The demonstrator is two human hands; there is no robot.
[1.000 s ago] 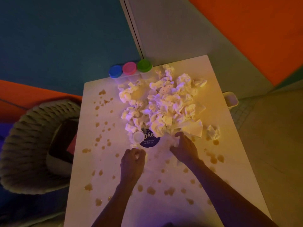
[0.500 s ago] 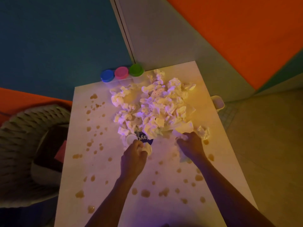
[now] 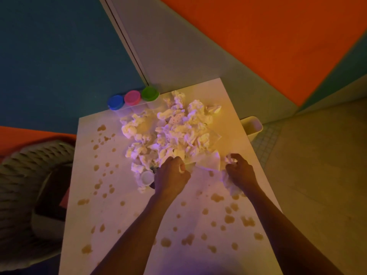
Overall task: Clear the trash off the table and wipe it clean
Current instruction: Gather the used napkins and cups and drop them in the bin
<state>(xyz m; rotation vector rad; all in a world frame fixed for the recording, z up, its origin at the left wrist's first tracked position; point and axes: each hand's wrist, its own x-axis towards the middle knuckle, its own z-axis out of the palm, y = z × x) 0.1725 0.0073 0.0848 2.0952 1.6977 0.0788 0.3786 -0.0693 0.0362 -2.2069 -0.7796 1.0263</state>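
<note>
Nearest the camera, two bare forearms reach out over the white rectangular bench (image 3: 111, 195), whose top is dotted with brown liquid spots (image 3: 229, 218) on both sides of the arms and between them. The hands are apart. The left hand (image 3: 172, 176) is curled into a fist at the near edge of the trash heap, pinching a small wad of pale tissue (image 3: 181, 168) that shows between thumb and fingers. The right hand (image 3: 240, 171) is curled round a crumpled white tissue (image 3: 231, 185) — part of it hangs below the palm onto the bench, and more bunches at the fingertips.

Just left of the left hand stands a small white round cup (image 3: 147, 177), touching a dark round label or lid that is mostly hidden under the hand. Between the two hands lies a flat folded white paper napkin (image 3: 210, 162).

Beyond the hands spreads the big pile of crumpled white tissues and napkins (image 3: 174, 132), covering the far middle of the bench. Past it, at the far left edge, three small tubs stand in a row — blue lid (image 3: 115, 101), pink lid (image 3: 132, 97), green lid (image 3: 150, 93).

Off the bench beyond the right hand sits a pale rectangular bin (image 3: 251, 127) on the floor. Left of the left arm is a woven grey chair (image 3: 29, 175) with a dark object on its seat.
</note>
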